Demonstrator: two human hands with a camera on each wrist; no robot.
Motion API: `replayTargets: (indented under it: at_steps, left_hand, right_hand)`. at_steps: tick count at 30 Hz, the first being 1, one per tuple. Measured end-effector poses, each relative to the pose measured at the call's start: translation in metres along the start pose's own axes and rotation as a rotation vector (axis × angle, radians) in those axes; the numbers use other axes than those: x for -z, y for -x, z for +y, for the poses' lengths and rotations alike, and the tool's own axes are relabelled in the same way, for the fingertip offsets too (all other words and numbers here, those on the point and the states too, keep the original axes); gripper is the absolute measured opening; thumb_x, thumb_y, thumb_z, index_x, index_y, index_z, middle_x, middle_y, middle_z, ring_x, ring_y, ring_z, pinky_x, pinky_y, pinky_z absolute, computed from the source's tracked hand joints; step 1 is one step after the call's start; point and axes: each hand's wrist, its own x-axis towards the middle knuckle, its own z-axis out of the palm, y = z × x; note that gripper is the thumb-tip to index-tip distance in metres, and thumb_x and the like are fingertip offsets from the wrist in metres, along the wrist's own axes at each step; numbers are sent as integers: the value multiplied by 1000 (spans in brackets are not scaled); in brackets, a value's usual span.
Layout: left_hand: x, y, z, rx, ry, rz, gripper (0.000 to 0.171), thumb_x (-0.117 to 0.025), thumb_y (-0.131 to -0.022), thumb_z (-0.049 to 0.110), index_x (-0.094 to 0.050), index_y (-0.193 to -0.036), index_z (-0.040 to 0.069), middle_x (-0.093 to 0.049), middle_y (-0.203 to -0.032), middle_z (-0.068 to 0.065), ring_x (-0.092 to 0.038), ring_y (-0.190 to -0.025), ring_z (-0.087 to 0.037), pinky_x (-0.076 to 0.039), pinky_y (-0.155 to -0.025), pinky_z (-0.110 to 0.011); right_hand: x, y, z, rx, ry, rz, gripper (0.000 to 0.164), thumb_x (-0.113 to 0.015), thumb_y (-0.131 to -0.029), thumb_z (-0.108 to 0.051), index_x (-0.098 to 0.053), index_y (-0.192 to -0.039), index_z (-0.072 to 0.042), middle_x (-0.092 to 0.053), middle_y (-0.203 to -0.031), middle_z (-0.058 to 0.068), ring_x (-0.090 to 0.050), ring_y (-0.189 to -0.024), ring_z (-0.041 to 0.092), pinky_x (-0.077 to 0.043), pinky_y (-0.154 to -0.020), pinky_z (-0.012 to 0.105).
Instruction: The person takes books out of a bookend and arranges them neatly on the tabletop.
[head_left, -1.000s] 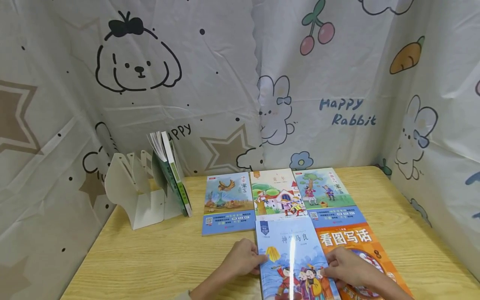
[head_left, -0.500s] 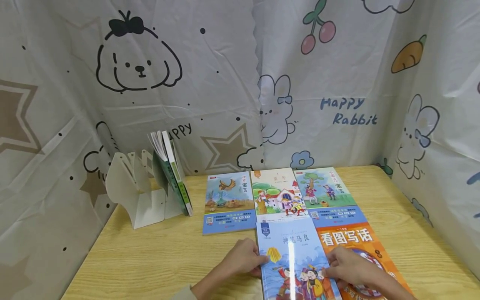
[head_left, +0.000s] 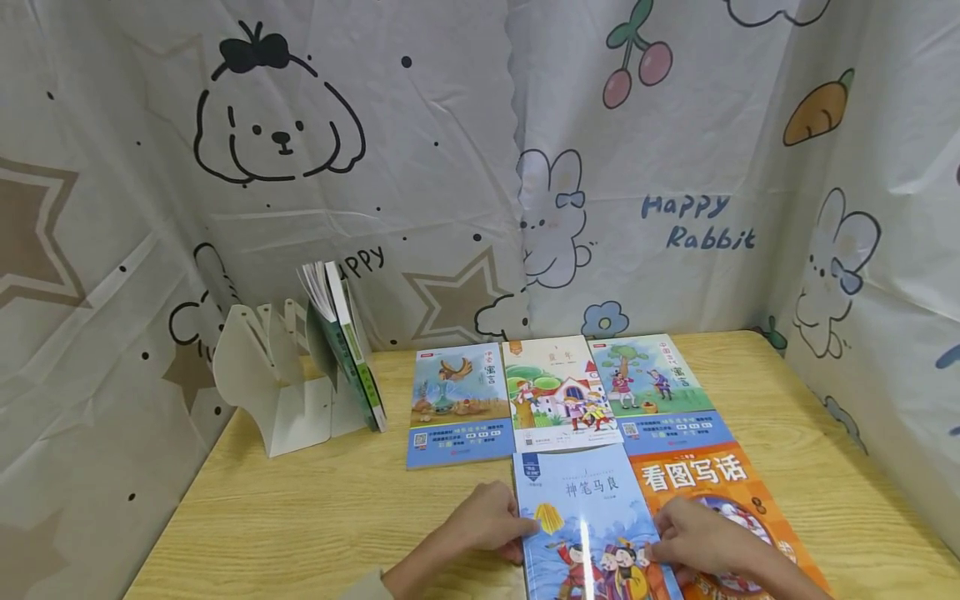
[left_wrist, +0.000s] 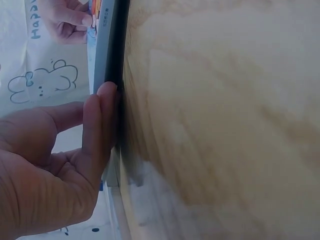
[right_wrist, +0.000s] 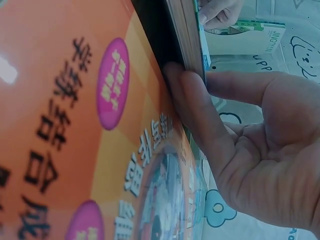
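A blue picture book (head_left: 581, 508) with cartoon figures lies near the front of the table, held from both sides. My left hand (head_left: 491, 521) pinches its left edge, thumb on the cover. At the opposite edge, my right hand (head_left: 693, 537) grips with the thumb on top. The left wrist view shows fingertips (left_wrist: 107, 92) under the book's spine (left_wrist: 106, 47), close to the tabletop. In the right wrist view, fingers lie beneath the page edges (right_wrist: 184, 35), above the orange book (right_wrist: 145, 100). That orange book is partly covered by my right hand and the blue book.
Behind stand three flat books in a row: a blue-brown one (head_left: 457, 408), a cream one (head_left: 558, 392) and a green-blue one (head_left: 652, 392). A white book stand (head_left: 296, 417) at the left holds upright books (head_left: 348, 350). A patterned curtain (head_left: 450, 200) encloses the table (head_left: 315, 517).
The blue book has slid slightly toward me with both hands, uncovering the lower edge of the cream book behind it. Both hands keep their grip.
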Motion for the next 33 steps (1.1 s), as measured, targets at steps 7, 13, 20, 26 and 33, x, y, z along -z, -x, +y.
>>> replayTargets:
  at_steps: [7, 13, 20, 26, 33]
  left_hand:
    - [4, -3, 0, -10, -36, -37, 36, -76, -88, 19, -64, -56, 7, -61, -48, -1, -60, -41, -13, -39, -40, -18]
    - [7, -6, -1, -17, -64, -75, 35, -76, -88, 21, -66, -57, 8, -61, -48, -1, -60, -41, -12, -47, -42, -22]
    - [12, -11, 0, 15, -84, -120, 36, -78, -87, 24, -66, -58, 7, -62, -49, -3, -60, -41, -13, -51, -45, -26]
    - [15, -14, 1, 23, -120, -159, 38, -76, -89, 25, -66, -57, 6, -63, -50, -5, -59, -40, -12, -51, -45, -26]
    - [16, -16, -1, 14, -114, -181, 38, -76, -89, 25, -67, -57, 5, -63, -50, -5, -58, -39, -11, -50, -44, -25]
  right_hand:
    - [0, -1, -4, 16, 123, 28, 29, -69, -91, -12, -53, -67, -8, -45, -51, -4, -52, -46, 11, -43, -49, 26]
    - [0, 0, -6, 19, 192, 52, 26, -71, -90, -12, -59, -68, -4, -52, -52, -1, -53, -45, 10, -47, -48, 27]
    - [0, 1, -8, 25, 192, 43, 27, -72, -90, -14, -59, -68, -4, -56, -53, 1, -54, -45, 11, -48, -48, 28]
    - [2, 0, -10, 50, 209, 16, 28, -73, -90, -16, -59, -68, -4, -60, -53, 4, -58, -45, 13, -52, -49, 29]
    - [2, -4, -8, 54, 265, 8, 28, -74, -89, -17, -60, -67, -7, -59, -51, 1, -58, -44, 13, -49, -45, 27]
